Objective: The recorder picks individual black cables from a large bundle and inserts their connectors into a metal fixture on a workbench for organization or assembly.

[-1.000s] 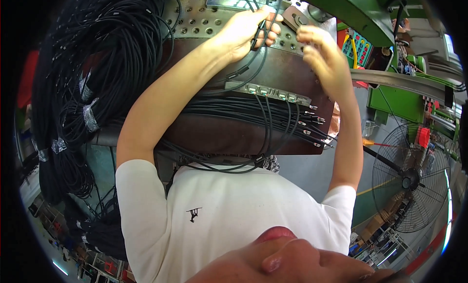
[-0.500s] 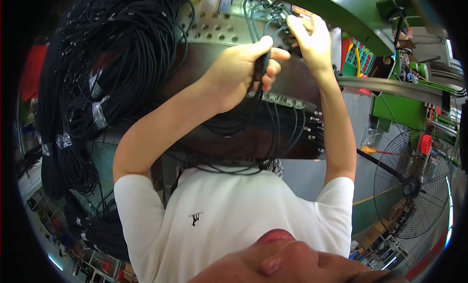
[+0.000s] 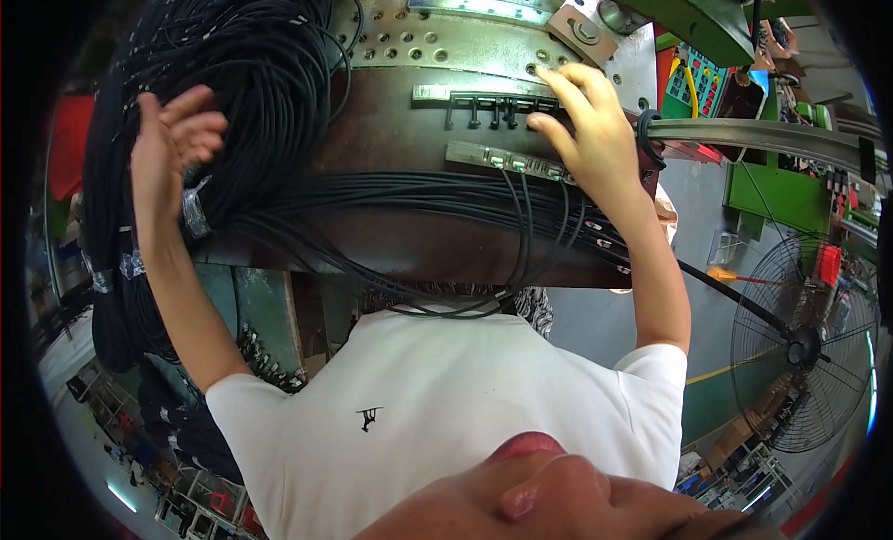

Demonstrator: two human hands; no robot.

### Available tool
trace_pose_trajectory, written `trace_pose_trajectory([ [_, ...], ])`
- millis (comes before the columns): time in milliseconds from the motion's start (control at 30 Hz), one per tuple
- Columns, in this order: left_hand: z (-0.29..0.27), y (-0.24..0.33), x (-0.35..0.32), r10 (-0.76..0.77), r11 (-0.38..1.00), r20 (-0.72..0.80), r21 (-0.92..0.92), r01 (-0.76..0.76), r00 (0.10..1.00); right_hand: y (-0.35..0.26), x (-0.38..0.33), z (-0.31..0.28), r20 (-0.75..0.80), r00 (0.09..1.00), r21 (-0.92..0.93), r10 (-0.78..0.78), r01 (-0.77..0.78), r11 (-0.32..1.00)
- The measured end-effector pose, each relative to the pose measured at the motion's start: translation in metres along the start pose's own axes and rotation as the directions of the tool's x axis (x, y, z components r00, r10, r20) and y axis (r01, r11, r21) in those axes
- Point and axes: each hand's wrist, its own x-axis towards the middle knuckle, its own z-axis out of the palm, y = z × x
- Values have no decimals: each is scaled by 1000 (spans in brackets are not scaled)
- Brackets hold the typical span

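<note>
Over the metal fixture (image 3: 484, 98), my right hand (image 3: 586, 131) presses cable ends (image 3: 521, 163), seemingly seating them; left hand (image 3: 172, 145) spread loose against the cable bundle (image 3: 260, 84), next needs a fresh cable.

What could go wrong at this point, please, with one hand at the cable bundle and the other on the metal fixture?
The left hand reaches open toward the big bundle of black cables; loops could snag or slide off. The right hand has fingertips on the metal fixture strip, so a pinch seems possible. Loose cables sag off the table edge near the shirt and might catch.
</note>
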Motion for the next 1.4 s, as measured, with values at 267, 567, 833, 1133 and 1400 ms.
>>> trace_pose_trajectory([
  [267, 218, -48, -86, -209, 972, 755, 92, 216, 622, -26, -45, 3, 57, 996, 251, 73, -86, 964],
  [567, 244, 52, 5, -181, 728, 535, -491, 478, 825, 62, 89, 53, -365, 880, 169, -305, 384, 908],
  [833, 254, 38, 88, 60, 752, 651, -528, 395, 756, 69, 94, 38, -152, 953, -201, -262, 230, 952],
  [1133, 235, 4, 118, 847, 312, 350, 280, -908, 399, 61, 87, 46, -54, 980, -517, -190, 136, 845],
  [1400, 225, -3, 147, 521, 267, 622, 532, -804, 585, 76, 96, 55, -19, 999, -477, -50, 35, 878],
])
